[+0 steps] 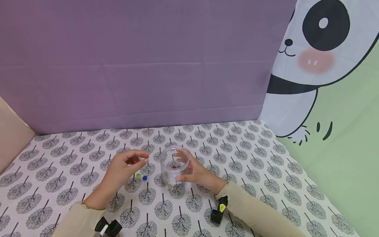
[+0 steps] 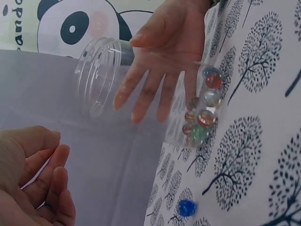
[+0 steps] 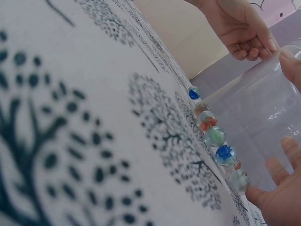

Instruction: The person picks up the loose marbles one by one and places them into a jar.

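A clear plastic jar (image 1: pixel 174 171) stands upright on the table with several coloured glass marbles (image 2: pixel 207 110) at its bottom. My right hand (image 1: pixel 196 171) holds the jar from the right side, its thumb and spread fingers around the wall. Left of the jar, my left hand (image 1: pixel 127 166) hovers above the table with bent fingers, thumb and index tips close together. Whether something small sits between those fingertips cannot be told. Below it, a blue marble (image 1: pixel 144 177) and a yellow-green marble (image 1: pixel 138 176) lie on the cloth.
A white cloth (image 1: pixel 180 225) printed with dark trees covers the table. Behind it hangs a purple curtain-like backdrop (image 1: pixel 133 65). A green panel with a panda picture (image 1: pixel 296 65) rises at the right, and a beige surface (image 1: pixel 13 131) borders the left.
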The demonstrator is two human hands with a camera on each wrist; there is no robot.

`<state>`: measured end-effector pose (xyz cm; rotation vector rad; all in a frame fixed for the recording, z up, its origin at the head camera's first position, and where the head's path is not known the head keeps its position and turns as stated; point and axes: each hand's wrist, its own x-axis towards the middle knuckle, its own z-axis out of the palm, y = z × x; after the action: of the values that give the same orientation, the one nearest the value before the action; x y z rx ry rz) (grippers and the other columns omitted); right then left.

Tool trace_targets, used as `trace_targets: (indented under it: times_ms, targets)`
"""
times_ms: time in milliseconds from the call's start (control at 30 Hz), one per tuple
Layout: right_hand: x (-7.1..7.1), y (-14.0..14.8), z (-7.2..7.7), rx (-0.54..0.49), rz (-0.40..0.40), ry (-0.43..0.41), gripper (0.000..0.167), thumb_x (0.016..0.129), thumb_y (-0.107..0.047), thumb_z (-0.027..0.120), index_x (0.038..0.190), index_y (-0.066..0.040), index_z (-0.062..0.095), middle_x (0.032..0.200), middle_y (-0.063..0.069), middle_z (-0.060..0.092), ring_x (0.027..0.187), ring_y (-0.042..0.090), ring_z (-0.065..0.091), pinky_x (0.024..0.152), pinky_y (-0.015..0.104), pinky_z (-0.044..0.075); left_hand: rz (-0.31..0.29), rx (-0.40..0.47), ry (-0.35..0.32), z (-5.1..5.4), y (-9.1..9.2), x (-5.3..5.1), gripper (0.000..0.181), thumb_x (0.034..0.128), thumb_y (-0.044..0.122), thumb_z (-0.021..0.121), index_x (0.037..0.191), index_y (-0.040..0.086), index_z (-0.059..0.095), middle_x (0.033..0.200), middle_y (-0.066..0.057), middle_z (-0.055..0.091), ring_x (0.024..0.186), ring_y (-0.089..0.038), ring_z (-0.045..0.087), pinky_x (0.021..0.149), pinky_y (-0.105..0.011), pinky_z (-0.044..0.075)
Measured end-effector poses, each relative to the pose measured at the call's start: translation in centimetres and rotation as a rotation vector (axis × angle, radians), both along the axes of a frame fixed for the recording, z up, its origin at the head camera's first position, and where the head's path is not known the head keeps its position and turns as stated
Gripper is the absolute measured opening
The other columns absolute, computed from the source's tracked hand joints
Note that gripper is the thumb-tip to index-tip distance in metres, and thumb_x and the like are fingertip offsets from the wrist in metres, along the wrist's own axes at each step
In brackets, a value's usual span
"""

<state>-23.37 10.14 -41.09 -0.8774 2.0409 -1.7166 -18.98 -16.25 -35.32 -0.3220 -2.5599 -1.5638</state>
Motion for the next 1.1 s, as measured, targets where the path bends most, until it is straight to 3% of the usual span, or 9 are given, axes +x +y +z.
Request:
trace_targets:
  times_ms: [267, 567, 833, 1100]
  targets:
    - [0.0, 0.0, 0.1, 0.006, -0.002, -0.006, 0.092, 0.075, -0.032, 0.078, 0.146, -0.036, 0.019, 0.151, -0.001, 0.028, 0.138, 0.025, 0.029, 0.108, 0.041, 0.031, 0.023, -0.033, -0.019, -1.0, -1.1, -0.3, 0.022, 0.0863, 0.016, 0.068, 0.106, 0.005, 0.068, 0.093, -0.007, 0.064, 0.074, -0.012, 0.055, 0.06, -0.023, 0.047]
    - [0.1, 0.0, 0.0, 0.024, -0.011, 0.007, 0.09, 0.077, -0.024, 0.076, 0.147, -0.034, 0.02, 0.151, 0.002, 0.029, 0.136, 0.024, 0.032, 0.107, 0.042, 0.032, 0.007, -0.037, -0.057, -1.6, -1.7, -0.5, 0.027, 0.0859, 0.015, 0.068, 0.109, 0.001, 0.066, 0.098, -0.009, 0.066, 0.072, -0.01, 0.054, 0.06, -0.022, 0.046]
    - [0.0, 0.0, 0.0, 0.047, -0.024, 0.004, 0.089, 0.076, -0.031, 0.077, 0.145, -0.037, 0.02, 0.151, -0.003, 0.03, 0.135, 0.021, 0.034, 0.105, 0.039, 0.035, 0.013, -0.057, -0.078, -2.3, -2.1, -1.0, 0.028, 0.0856, 0.015, 0.068, 0.11, 0.002, 0.065, 0.097, -0.007, 0.065, 0.074, -0.011, 0.055, 0.061, -0.023, 0.047]
    - [0.0, -0.1, 0.1, 0.048, -0.025, 0.009, 0.089, 0.077, -0.023, 0.077, 0.145, -0.037, 0.021, 0.151, -0.001, 0.029, 0.136, 0.021, 0.033, 0.106, 0.038, 0.034, 0.011, -0.039, -0.081, -2.7, -2.2, -1.2, 0.028, 0.0854, 0.012, 0.068, 0.11, 0.0, 0.065, 0.102, -0.01, 0.065, 0.076, -0.01, 0.055, 0.063, -0.022, 0.048]
